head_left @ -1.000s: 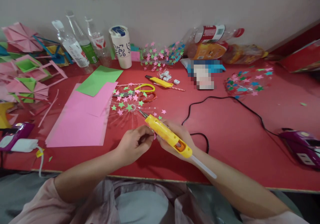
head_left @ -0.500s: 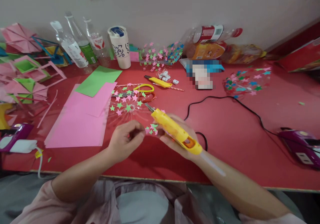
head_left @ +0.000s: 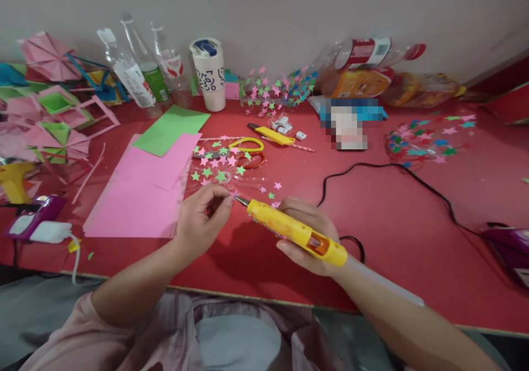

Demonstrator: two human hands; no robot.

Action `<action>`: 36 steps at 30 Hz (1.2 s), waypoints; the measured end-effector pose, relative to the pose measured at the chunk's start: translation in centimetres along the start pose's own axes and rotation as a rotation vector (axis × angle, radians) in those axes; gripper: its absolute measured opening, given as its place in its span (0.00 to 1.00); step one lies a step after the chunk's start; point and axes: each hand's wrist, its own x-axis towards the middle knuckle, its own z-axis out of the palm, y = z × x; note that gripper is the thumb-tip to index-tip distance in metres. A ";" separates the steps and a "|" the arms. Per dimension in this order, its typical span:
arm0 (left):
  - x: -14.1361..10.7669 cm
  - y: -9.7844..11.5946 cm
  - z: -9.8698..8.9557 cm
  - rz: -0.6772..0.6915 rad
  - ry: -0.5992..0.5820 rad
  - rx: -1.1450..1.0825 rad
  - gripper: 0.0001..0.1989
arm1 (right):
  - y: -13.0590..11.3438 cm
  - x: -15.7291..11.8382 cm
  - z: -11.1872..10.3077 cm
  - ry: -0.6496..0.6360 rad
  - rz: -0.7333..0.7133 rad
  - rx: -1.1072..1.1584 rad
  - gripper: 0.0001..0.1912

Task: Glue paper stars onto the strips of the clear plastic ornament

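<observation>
My right hand [head_left: 308,233] is wrapped round a yellow hot glue gun [head_left: 297,230], with a clear glue stick [head_left: 384,283] sticking out of its back along my forearm. The gun's metal nozzle points left and almost meets the fingertips of my left hand [head_left: 202,214]. Thumb and forefinger of that hand are pinched on a tiny pink piece, seemingly a paper star [head_left: 232,195], mostly hidden. Just beyond lies a cut clear plastic bottle piece [head_left: 248,182] dotted with pink and green stars. Loose stars [head_left: 271,195] show near the gun.
Pink paper [head_left: 128,200] and a green sheet [head_left: 171,131] lie left. Scissors [head_left: 248,145] and a yellow cutter [head_left: 275,135] sit behind the bottle piece. A tumbler [head_left: 209,79] and bottles [head_left: 132,81] stand at the wall. A black cord [head_left: 384,165] crosses the right side.
The glue gun's nozzle has come down and left to my left fingertips. My left hand stays pinched. The whole view has shifted slightly.
</observation>
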 end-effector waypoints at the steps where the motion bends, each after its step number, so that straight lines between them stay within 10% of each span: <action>1: 0.0 0.0 0.0 0.003 -0.003 0.006 0.05 | 0.0 0.0 0.1 -0.003 0.010 -0.023 0.08; 36: 0.1 0.0 -0.1 0.141 0.019 0.137 0.03 | -0.4 0.2 0.0 -0.005 0.012 -0.216 0.13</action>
